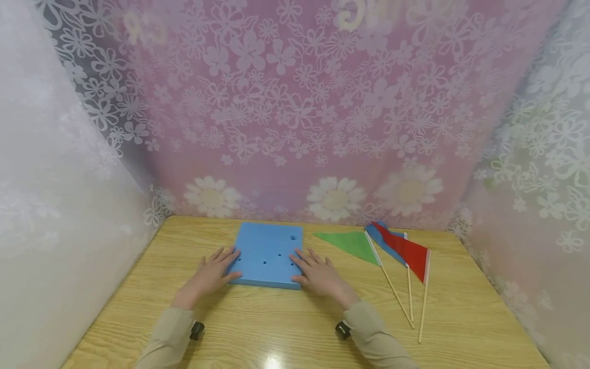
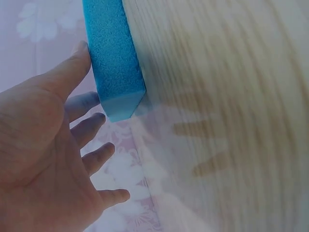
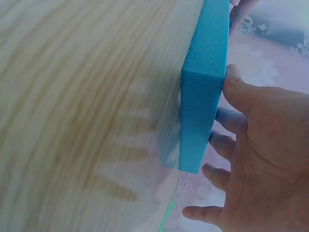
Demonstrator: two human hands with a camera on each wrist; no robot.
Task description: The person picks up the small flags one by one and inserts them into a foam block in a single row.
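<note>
Nearest the camera: two beige sleeves [image 1: 166,335], entering from the lower left and lower right of the head view, both cut off by the frame edge. Flowered cloth [image 1: 299,102] fills the upper half; wooden table [image 1: 276,325] spans the lower half. Blue foam block [image 1: 262,246] lies flat on it, just left of centre; left hand [image 1: 209,277] at its left edge, right hand [image 1: 322,277] at its right; both spread wide, fingers near straight, touching the block without curling round it.

Judged step: steadying or squaring the block; best done with light, equal pressure from both sides, block kept flat, fingertips off the holes; pushing harder on one side would likely skew it, and foam may dent.

Right of centre: green flag [image 1: 352,246], red flag [image 1: 412,253] and blue flag [image 1: 381,238], on thin sticks; better left well apart from the right forearm.

Smallest: black boxes [image 1: 196,330] at the cuffs; one larger hole [image 1: 293,237] near the block's far right corner, several small holes [image 1: 265,263] elsewhere.

Hard to make out: hole depth; whether fingers cover more holes; the block's underside; much of the blue flag, under the red; a green sliver [image 3: 166,215] at the bottom of the right wrist view, probably flag cloth; fingertip pressure cannot be told.
</note>
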